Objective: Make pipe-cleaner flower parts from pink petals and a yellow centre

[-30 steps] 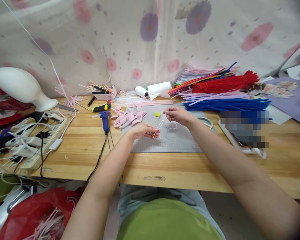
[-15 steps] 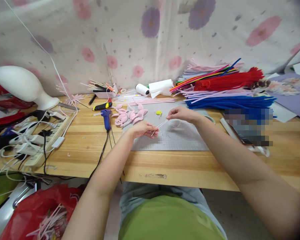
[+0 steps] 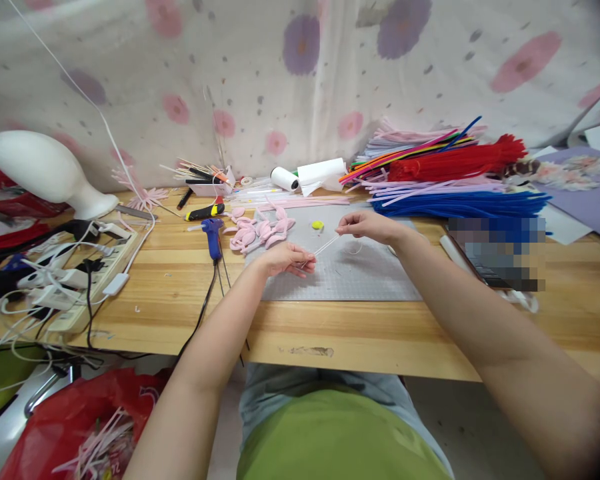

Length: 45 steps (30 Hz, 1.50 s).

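Observation:
My left hand (image 3: 291, 259) is closed on a thin white strand (image 3: 325, 247), with fingertips pinched together over the grey cutting mat (image 3: 340, 283). The fingertips of my right hand (image 3: 363, 227) pinch the other end, slightly higher and to the right. Between the hands the strand runs doubled and looks taut. A loose loop of it hangs below my right fingers. Whether it is thread or wire I cannot tell. Just beyond the hands a small yellow-green piece (image 3: 317, 225) lies on the mat. Pink fuzzy petal shapes (image 3: 263, 233) are bunched behind my left hand.
To the left are a blue glue gun (image 3: 213, 239), a yellow-black cutter (image 3: 205, 212), a power strip (image 3: 100, 280) with tangled cables and a white foam head (image 3: 45, 170). Blue pipe cleaners (image 3: 455, 205) and red ones (image 3: 460, 159) pile up at back right, behind a blurred-out device (image 3: 495, 257).
My right hand has shifted slightly to the right, and the gap between the hands has widened a little. My left hand has barely moved.

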### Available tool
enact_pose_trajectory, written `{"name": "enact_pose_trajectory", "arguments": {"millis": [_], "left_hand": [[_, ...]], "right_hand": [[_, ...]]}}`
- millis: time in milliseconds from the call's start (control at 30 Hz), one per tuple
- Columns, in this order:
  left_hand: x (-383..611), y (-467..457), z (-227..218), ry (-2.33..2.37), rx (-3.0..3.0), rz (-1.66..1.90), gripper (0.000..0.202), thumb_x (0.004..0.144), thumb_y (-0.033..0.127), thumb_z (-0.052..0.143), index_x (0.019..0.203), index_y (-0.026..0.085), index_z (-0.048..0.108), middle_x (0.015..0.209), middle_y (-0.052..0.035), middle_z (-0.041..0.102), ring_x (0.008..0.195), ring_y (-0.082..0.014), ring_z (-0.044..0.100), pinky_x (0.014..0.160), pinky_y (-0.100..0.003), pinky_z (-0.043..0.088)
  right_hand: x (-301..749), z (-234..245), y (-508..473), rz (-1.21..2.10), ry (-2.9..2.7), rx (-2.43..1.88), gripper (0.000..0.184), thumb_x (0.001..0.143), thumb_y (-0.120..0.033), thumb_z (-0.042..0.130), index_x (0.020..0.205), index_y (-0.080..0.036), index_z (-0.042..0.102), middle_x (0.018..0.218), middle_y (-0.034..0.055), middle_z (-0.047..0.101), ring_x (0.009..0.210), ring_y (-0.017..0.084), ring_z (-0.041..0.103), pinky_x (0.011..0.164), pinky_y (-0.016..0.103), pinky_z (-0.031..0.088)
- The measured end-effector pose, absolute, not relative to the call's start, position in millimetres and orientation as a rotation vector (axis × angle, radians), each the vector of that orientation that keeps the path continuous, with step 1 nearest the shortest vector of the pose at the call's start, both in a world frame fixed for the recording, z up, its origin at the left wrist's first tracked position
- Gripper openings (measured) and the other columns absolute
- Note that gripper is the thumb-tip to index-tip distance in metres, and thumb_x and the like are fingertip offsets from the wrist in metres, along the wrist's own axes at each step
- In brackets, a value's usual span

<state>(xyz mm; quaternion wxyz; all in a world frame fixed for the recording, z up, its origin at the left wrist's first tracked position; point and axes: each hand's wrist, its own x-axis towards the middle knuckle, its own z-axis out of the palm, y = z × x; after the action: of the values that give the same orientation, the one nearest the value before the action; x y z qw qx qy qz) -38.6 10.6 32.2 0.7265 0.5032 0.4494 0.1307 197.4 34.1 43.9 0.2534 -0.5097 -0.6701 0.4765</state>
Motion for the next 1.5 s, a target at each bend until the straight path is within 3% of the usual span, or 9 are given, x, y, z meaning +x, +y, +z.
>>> {"name": "enact_pose_trajectory", "arguments": {"millis": [233,300,400,467,633,800,1133,1500], "left_hand": [[-39,13,31,1.047,1.106,0.307,0.023,0.059,0.027,0.074,0.070,0.009,0.065,0.059,-0.0042,0.062,0.057,-0.0106,0.060,0.059,-0.025,0.051],[-38,14,32,1.039,1.111,0.281,0.024,0.058,0.027,0.075,0.070,0.009,0.065,0.057,-0.0036,0.061,0.056,-0.0103,0.059,0.058,-0.025,0.051],[-36,15,36,1.013,1.128,0.243,0.027,0.054,0.028,0.077,0.069,0.008,0.065,0.057,-0.0038,0.062,0.057,-0.0110,0.060,0.057,-0.024,0.051],[-34,15,39,1.010,1.146,0.246,0.028,0.053,0.029,0.077,0.068,0.008,0.065,0.057,-0.0040,0.062,0.058,-0.0111,0.060,0.058,-0.024,0.051],[-38,17,44,1.033,1.173,0.271,0.028,0.055,0.029,0.076,0.068,0.008,0.064,0.058,-0.0038,0.063,0.055,-0.0088,0.059,0.058,-0.023,0.050],[-46,18,43,1.072,1.143,0.310,0.024,0.059,0.027,0.074,0.070,0.008,0.063,0.058,-0.0036,0.063,0.055,-0.0098,0.060,0.057,-0.023,0.050],[-51,22,35,1.082,1.054,0.412,0.020,0.062,0.018,0.072,0.078,0.008,0.064,0.060,-0.0048,0.064,0.054,-0.0105,0.061,0.059,-0.024,0.052],[-83,27,44,1.276,1.167,0.499,0.022,0.063,0.018,0.071,0.080,0.008,0.063,0.058,-0.0040,0.064,0.054,-0.0118,0.061,0.059,-0.025,0.051]], "right_hand": [[209,43,38,1.322,-1.982,-1.388,0.036,0.056,-0.049,0.068,0.070,-0.016,0.065,0.064,0.0008,0.057,0.060,0.011,0.045,0.057,0.025,0.033],[209,44,38,1.209,-2.093,-1.377,0.036,0.056,-0.046,0.069,0.078,-0.018,0.068,0.079,0.0039,0.063,0.076,0.017,0.053,0.069,0.029,0.038],[195,47,31,1.045,-2.183,-1.234,0.042,0.059,-0.042,0.069,0.096,-0.024,0.068,0.108,0.0045,0.061,0.103,0.023,0.050,0.089,0.033,0.034],[179,48,23,1.152,-2.209,-1.098,0.044,0.064,-0.042,0.066,0.105,-0.025,0.064,0.114,0.0033,0.059,0.107,0.022,0.048,0.093,0.033,0.031],[151,40,13,1.600,-2.170,-0.931,0.043,0.069,-0.046,0.059,0.102,-0.019,0.064,0.090,0.0030,0.065,0.082,0.015,0.054,0.077,0.028,0.039],[154,35,17,1.546,-2.035,-1.097,0.033,0.064,-0.047,0.062,0.073,-0.015,0.064,0.067,-0.0003,0.058,0.063,0.009,0.047,0.062,0.024,0.034],[179,40,18,1.361,-2.032,-1.276,0.031,0.066,-0.046,0.060,0.070,-0.016,0.060,0.062,-0.0013,0.052,0.060,0.009,0.044,0.057,0.024,0.031],[250,30,25,1.133,-1.776,-1.427,0.039,0.064,-0.054,0.060,0.069,-0.016,0.059,0.066,0.0015,0.056,0.064,0.012,0.047,0.063,0.026,0.034]]}}
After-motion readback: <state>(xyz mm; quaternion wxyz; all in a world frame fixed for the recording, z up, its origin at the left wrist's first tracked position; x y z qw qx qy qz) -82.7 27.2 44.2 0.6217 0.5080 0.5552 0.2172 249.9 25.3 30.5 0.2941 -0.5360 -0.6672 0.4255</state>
